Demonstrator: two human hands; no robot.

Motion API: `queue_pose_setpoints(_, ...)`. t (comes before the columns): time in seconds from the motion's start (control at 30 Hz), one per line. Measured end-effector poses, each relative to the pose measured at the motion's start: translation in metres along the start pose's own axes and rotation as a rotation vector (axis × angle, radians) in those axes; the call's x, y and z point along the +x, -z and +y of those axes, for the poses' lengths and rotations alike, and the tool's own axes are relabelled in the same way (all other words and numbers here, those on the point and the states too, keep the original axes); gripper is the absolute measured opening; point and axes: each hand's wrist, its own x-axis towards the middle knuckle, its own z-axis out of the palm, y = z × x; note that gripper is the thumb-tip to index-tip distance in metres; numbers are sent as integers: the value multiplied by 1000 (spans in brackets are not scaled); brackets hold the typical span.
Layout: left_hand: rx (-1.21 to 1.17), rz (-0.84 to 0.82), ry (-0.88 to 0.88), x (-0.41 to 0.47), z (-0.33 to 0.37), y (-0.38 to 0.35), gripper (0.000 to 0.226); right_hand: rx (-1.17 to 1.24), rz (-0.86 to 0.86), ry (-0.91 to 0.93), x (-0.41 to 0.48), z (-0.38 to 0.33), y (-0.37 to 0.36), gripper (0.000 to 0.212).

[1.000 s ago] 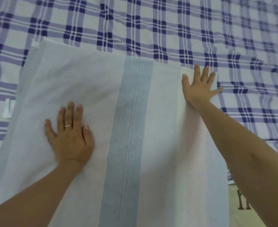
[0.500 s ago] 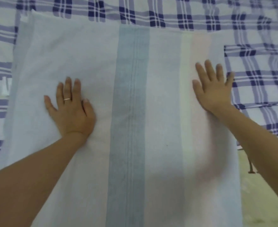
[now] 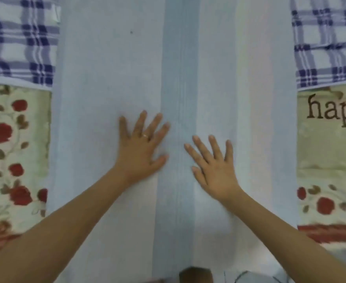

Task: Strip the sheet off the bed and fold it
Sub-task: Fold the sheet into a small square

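A pale blue-white sheet (image 3: 98, 78), folded into a long band with a grey-blue stripe (image 3: 180, 68) down its middle, lies flat on the bed and hangs over the near edge. My left hand (image 3: 141, 148) rests palm-down on it just left of the stripe, fingers spread, a ring on one finger. My right hand (image 3: 213, 166) lies flat just right of the stripe, fingers apart. Neither hand grips the cloth.
A blue-and-white checked cover (image 3: 19, 41) shows on both sides of the sheet at the top. Below it a cream floral blanket (image 3: 15, 152) with red roses and the letters "happ" drapes the bed's side. Floor shows at the bottom edge.
Both hands slid down the sheet toward me and inward, ending close together beside the stripe. The view tilted down, bringing the floral blanket at the bed's edge into sight.
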Motion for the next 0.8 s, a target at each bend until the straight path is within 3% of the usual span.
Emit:
queue_pose_setpoints(0.07,27,-39,5,-82,20,-14,69,-33,-89,-191,-62,17,-4,55)
queue_pose_setpoints(0.13,41,-64,120,-147,27,-18,68,-5,-158,-380,-115,25,-1,58)
queue_pose_setpoints(0.27,-16,-135,457,-199,46,-11,67,201,-187,-856,-165,1,10,64)
queue_pose_setpoints(0.3,-36,-158,514,-201,57,-9,67,210,-190,-894,-168,-17,12,67)
queue_pose_setpoints(0.37,-76,-212,480,-204,84,-6,69,216,-193,-759,-170,-65,15,70)
queue_pose_setpoints(0.47,-25,-235,191,-216,110,-16,67,121,-180,-221,-173,-131,8,61)
queue_pose_setpoints(0.53,21,-201,136,-230,99,-26,64,30,-208,-10,-185,-136,-7,59)
queue_pose_setpoints(0.57,33,-192,145,-238,88,-30,65,-4,-232,-17,-193,-126,-14,61)
queue_pose_setpoints(0.7,49,-141,306,-285,55,-34,68,2,-296,-356,-254,-79,-30,66)
queue_pose_setpoints(0.8,-14,-131,562,-310,52,-31,66,228,-285,-626,-273,-66,-16,75)
